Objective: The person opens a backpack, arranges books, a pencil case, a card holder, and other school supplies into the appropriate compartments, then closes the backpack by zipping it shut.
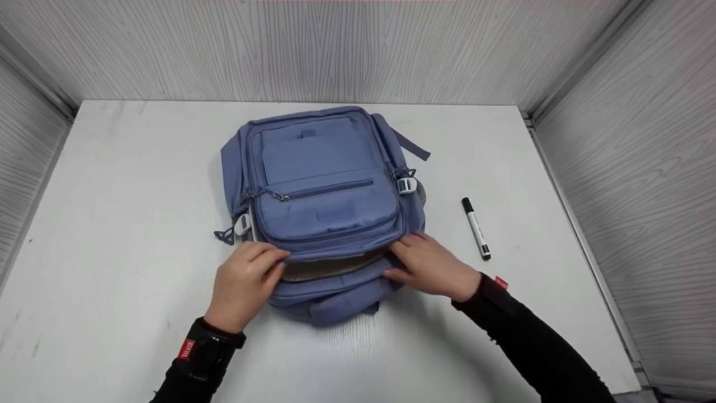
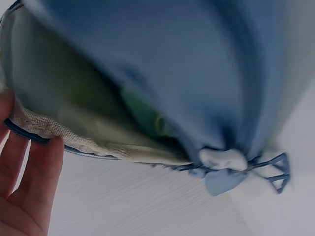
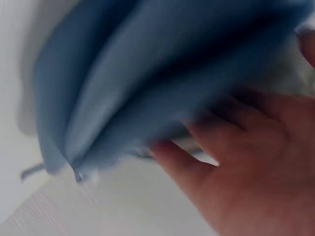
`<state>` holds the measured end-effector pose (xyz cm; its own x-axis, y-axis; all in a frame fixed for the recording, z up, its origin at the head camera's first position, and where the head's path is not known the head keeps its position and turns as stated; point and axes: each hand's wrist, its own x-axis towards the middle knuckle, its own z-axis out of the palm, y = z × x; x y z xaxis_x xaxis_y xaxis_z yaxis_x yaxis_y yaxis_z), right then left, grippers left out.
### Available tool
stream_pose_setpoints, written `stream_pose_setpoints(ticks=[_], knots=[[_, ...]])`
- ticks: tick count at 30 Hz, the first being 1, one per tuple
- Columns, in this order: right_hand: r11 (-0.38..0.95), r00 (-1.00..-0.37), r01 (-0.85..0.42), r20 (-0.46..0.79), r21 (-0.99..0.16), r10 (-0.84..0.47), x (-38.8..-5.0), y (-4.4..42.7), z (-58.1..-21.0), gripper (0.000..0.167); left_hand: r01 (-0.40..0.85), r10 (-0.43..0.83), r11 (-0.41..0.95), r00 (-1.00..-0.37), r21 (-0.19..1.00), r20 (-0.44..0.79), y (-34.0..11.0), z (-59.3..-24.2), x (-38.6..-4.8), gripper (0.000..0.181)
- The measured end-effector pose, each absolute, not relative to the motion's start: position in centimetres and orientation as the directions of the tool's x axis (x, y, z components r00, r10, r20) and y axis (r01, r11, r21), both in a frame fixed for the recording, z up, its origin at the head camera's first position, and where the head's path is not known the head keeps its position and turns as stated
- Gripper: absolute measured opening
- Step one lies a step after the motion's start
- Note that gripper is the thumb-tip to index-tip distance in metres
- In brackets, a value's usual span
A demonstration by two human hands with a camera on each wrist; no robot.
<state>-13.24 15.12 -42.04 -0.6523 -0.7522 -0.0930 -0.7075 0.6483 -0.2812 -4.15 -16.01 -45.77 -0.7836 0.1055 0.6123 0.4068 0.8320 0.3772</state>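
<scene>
Left hand pinches rim of backpack; grip of right hand unclear; likely soft, floppy, best held by rim.

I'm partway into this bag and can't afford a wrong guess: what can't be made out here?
Backpack contents: head view, its own front overhangs most of them.
Green patch inside: left wrist view, partly covered by the backpack's fabric; unidentifiable.
Right grip, exact hold: right wrist view, blurred and shadowed.
Marker lettering: head view, too small.
Right sleeve: head view, cut off by the bottom edge.
</scene>
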Motion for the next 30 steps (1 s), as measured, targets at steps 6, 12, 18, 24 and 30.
stream_pose_setpoints(ticks=[6,12,18,24,30], knots=[[0.784,-0.816,-0.550,-0.011,-0.289,-0.577,-16.1,16.7,-38.3,0.016,0.425,0.124,0.825,-0.780,0.374,0.613,-15.6,-48.2,-2.6,0.023],[0.809,-0.855,-0.507,0.055,-0.298,-0.516,-22.6,15.5,-39.4,0.027,0.427,0.096,0.809,-0.775,0.405,0.624,-15.3,-49.3,-1.7,0.023],[0.820,-0.845,-0.528,0.039,-0.220,-0.533,-26.1,15.4,-42.5,0.029,0.475,0.146,0.779,-0.772,0.409,0.619,-14.8,-49.9,-0.4,0.031],[0.802,-0.829,-0.558,0.111,-0.212,-0.548,-26.1,15.9,-44.0,0.016,0.487,0.200,0.802,-0.765,0.346,0.612,-14.1,-50.3,0.3,0.047],[0.796,-0.802,-0.593,0.185,-0.125,-0.568,-25.3,15.8,-44.2,0.014,0.488,0.193,0.832,-0.699,0.263,0.688,-13.3,-50.5,-0.2,0.036]])
